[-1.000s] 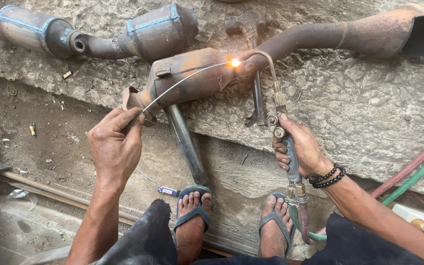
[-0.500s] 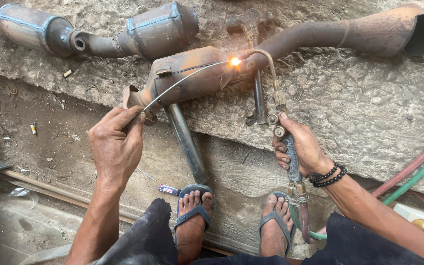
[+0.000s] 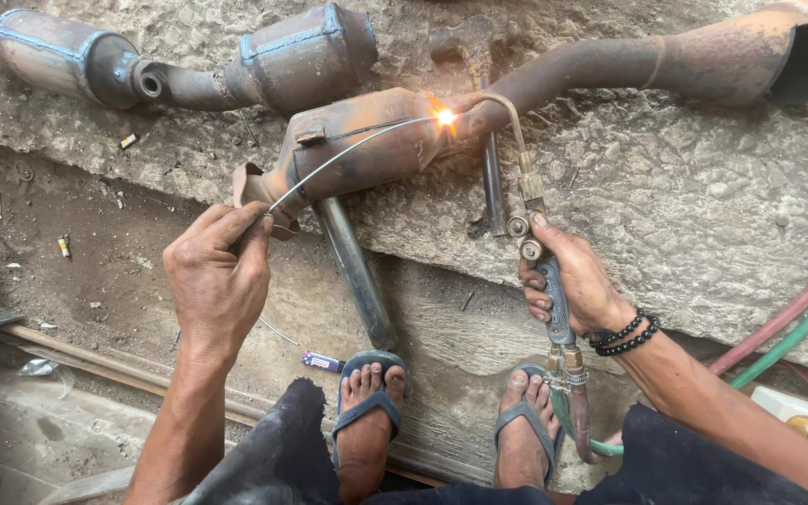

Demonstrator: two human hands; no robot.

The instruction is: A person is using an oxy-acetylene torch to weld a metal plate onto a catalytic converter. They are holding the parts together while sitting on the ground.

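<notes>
On the concrete slab (image 3: 684, 215), the rusty exhaust pipe (image 3: 366, 150) is glowing at its joint, where the right hand (image 3: 577, 281), fingers wrapped around the gas torch (image 3: 535, 234), is aiming flame while the left hand (image 3: 221, 281) is pinching the filler rod (image 3: 348, 154).

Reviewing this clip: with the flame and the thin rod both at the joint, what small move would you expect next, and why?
Probably a slight feed of the filler rod inward by the left hand. Its tip meets the glowing spot where the rusty canister joins the curved pipe, and the right hand aims the torch there, so the rod likely melts away.
</notes>
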